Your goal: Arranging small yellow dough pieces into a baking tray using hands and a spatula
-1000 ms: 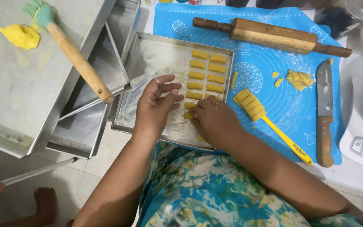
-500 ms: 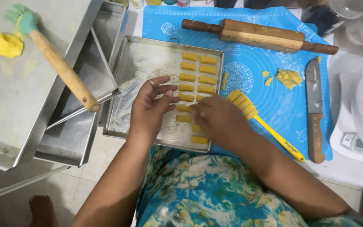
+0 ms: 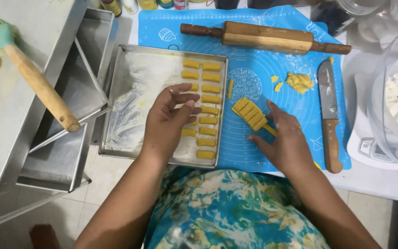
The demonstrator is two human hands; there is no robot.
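While the left hand is hovering with curled, loosely spread fingers over the dough sticks in the metal tray, the right hand — fingers spread — is resting on the yellow cutter lying on the blue mat, just right of the tray.

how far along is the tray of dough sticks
Done: two columns of yellow dough pieces sit along the right side of the greased metal tray. In hand: the left hand hovers over those rows, while the right hand rests on the yellow ridged cutter on the blue mat. Left: most of the tray is bare, one piece and dough scraps lie on the mat.
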